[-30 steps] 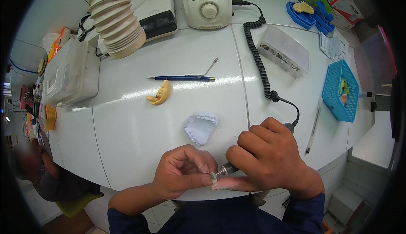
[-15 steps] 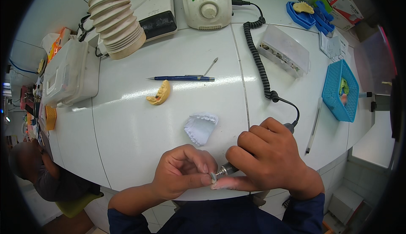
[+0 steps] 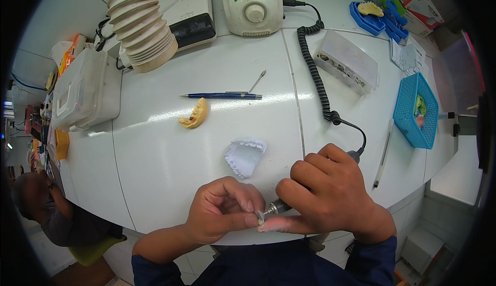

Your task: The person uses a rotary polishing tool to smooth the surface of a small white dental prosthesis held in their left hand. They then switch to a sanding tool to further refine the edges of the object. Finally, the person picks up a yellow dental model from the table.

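Observation:
My right hand [image 3: 336, 193] is wrapped round a dark rotary handpiece [image 3: 279, 206], its metal nose pointing left. A small grey grinding wheel [image 3: 261, 215] at the tip meets a tiny pale piece, perhaps a dental crown [image 3: 261, 222]. That piece is pinched at the fingertips of my left hand [image 3: 222, 206], and my right thumb reaches under it. Most of it is hidden by the fingers. Just beyond my hands lies a white dental arch model [image 3: 246, 157]. Farther off to the left sits a yellow partial dental model [image 3: 195, 114].
A blue mechanical pencil [image 3: 222, 96] and a loose bur [image 3: 258, 81] lie mid-table. A coiled black cord [image 3: 315, 69] runs from the control box [image 3: 253, 7] to the handpiece. Right stand a clear case [image 3: 346, 61], pen [image 3: 384, 154] and blue basket [image 3: 431, 120]. A ribbed hose [image 3: 139, 22] hangs left.
My hands, the handpiece and the pale piece hold the same position. At the far left, a co-worker's arm has reached farther forward over their bench.

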{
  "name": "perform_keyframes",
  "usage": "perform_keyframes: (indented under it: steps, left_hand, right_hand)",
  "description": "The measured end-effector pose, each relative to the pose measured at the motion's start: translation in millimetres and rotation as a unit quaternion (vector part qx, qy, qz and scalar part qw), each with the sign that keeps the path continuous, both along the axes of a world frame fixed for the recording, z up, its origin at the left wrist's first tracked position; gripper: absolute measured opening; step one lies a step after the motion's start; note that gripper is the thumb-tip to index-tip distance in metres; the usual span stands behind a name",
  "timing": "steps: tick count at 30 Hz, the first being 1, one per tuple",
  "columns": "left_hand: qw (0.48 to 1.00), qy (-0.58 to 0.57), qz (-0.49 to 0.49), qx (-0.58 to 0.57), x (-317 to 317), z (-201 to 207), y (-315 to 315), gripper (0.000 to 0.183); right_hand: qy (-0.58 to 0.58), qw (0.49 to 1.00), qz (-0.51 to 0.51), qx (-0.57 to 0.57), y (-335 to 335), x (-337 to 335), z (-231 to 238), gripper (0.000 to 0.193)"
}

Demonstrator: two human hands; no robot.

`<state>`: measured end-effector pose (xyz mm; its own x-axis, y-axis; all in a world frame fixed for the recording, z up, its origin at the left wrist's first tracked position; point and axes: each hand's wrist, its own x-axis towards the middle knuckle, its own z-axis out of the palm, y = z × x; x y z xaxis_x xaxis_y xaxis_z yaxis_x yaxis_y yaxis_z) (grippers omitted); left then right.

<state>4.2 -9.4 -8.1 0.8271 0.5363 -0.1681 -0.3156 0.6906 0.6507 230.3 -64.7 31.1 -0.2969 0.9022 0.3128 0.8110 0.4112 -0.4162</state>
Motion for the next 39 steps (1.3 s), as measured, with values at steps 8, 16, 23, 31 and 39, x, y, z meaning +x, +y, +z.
perform_keyframes:
  steps: [8,16,23,31,39]
  left_hand:
    - [1.0,-0.006,0.002,0.004,0.9,0.0,0.0,0.022]
    - [1.0,-0.006,0.0,0.009,0.4,-0.8,0.2,0.022]
    - [1.0,-0.013,0.006,0.014,0.5,-0.3,0.1,0.024]
    - [0.999,-0.023,0.002,0.023,0.8,0.0,0.6,0.021]
    - [0.992,-0.022,-0.022,0.119,-0.5,-1.5,5.8,0.019]
  right_hand:
    - [-0.002,1.0,-0.001,0.002,-0.1,0.4,0.8,0.047]
    - [0.0,1.0,-0.005,0.001,-0.1,0.8,1.2,0.048]
    - [0.002,1.0,-0.005,0.005,-0.2,-0.1,2.4,0.048]
    - [-0.005,1.0,0.007,0.006,-1.3,0.9,2.6,0.046]
    - [0.001,1.0,0.001,0.03,-1.3,1.0,3.2,0.046]
